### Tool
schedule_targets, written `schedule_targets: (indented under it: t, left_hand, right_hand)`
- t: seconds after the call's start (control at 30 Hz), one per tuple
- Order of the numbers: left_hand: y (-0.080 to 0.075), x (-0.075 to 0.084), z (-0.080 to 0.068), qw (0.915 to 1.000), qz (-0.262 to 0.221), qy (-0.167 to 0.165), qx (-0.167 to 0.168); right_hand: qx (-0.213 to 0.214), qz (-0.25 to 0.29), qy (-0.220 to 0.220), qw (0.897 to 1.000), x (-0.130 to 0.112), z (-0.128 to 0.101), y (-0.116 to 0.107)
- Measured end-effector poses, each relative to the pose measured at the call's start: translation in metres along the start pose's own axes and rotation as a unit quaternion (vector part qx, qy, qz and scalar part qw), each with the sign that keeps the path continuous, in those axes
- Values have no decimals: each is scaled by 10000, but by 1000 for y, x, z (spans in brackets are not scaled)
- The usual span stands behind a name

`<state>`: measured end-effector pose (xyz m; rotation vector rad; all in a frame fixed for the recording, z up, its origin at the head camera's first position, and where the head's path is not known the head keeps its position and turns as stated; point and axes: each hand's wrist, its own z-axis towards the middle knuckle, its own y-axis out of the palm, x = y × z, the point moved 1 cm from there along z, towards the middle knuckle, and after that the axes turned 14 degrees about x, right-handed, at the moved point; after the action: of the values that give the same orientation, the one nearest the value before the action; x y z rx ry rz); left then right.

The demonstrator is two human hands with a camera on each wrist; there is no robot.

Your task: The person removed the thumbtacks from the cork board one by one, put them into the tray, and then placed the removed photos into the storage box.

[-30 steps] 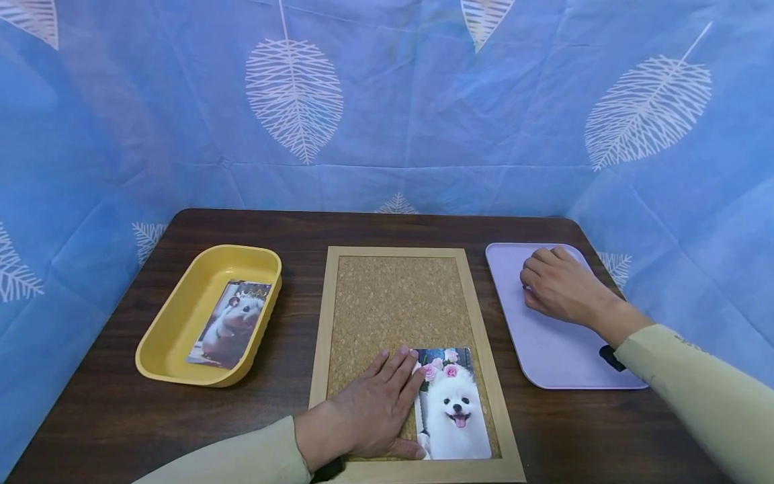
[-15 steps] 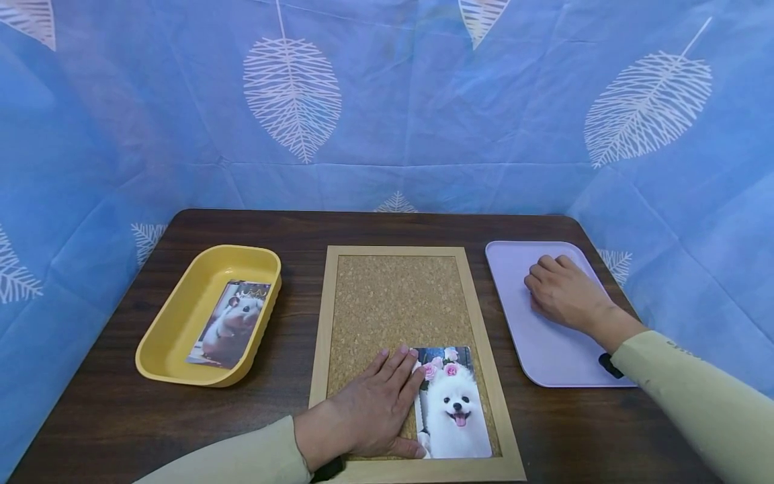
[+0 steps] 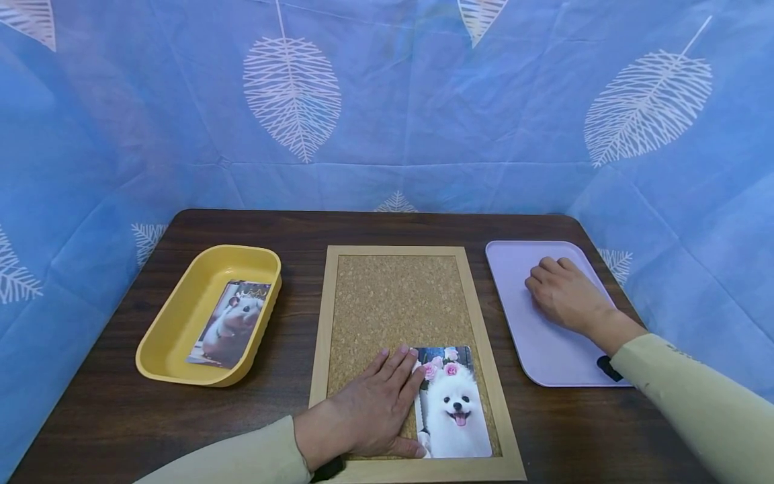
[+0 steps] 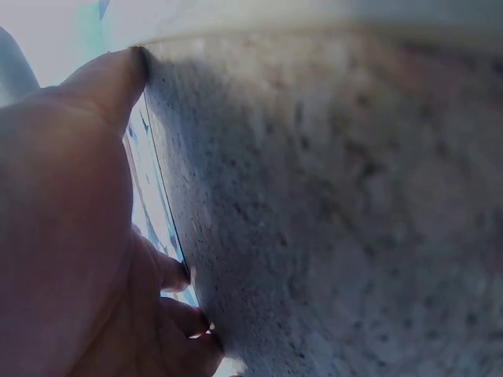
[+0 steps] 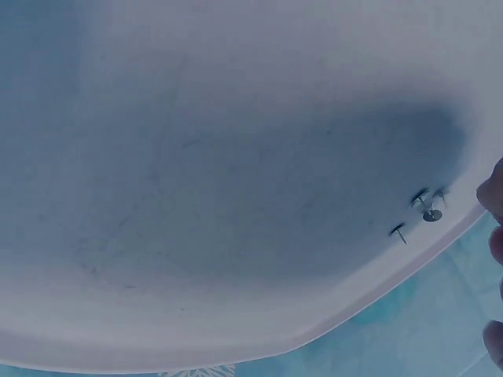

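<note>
In the head view my left hand (image 3: 375, 407) lies with straight fingers on the framed cork board (image 3: 399, 302). Its fingers and thumb touch the left side of a photo card of a white fluffy dog (image 3: 456, 417). The left wrist view has the same hand (image 4: 71, 228) close against the cork. Over the lilac tray (image 3: 520, 336), my right hand (image 3: 565, 296) is bent down with its fingertips hidden from the head camera. Several metal thumbtacks (image 5: 431, 214) lie near the tray's edge in the right wrist view, beside the partly visible fingers (image 5: 493, 196). Whether these pinch anything cannot be seen.
A yellow plastic bin (image 3: 151, 346) stands on the left, with a photo card of a crowned hamster-like animal (image 3: 232, 326) inside. Everything rests on a dark wooden table (image 3: 296, 316). Blue leaf-patterned cloth (image 3: 417, 101) hangs behind and at both sides.
My right hand has shifted slightly right and nearer to me over the tray, its fingers turning further out of sight. My left hand and the dog photo card have stayed put.
</note>
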<state>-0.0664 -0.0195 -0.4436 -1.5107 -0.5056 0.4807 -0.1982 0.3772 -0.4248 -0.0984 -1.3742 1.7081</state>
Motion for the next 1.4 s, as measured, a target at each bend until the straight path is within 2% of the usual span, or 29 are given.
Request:
schedule_targets:
  t: [0.17,0.3,0.6,0.8,0.93,1.03,1.13,1.2,1.4]
  left_hand:
    - [0,0,0,10000,-38,6,31]
    - [-1,-1,0,10000,-87,-15,25]
    - [-2,-6,0,9972,-713,-205,-72]
    - [-3,-13,0,9943,-1047,-175,133]
    - [-7,-22,2,9891,-1366,-282,467]
    - [-11,-30,6,9805,-1718,-547,784]
    - [-14,-39,12,9650,-2200,-924,1085]
    - [-14,-45,16,9528,-2497,-1220,1223]
    - [-16,-63,30,9079,-3300,-2128,1469]
  right_hand:
    - [301,-58,70,9995,-4,1,-2]
    - [436,-56,329,9985,-12,4,-5]
    - [678,270,1080,9915,-44,14,-19]
    - [751,672,1327,9860,-72,17,-33]
    - [709,962,1432,9825,-88,15,-41]
    - [670,1235,1478,9790,-102,13,-46]
    - [600,1457,1424,9772,-116,10,-50]
    - [512,1550,1337,9775,-125,7,-51]
    - [-51,1684,1289,9772,-144,-3,-58]
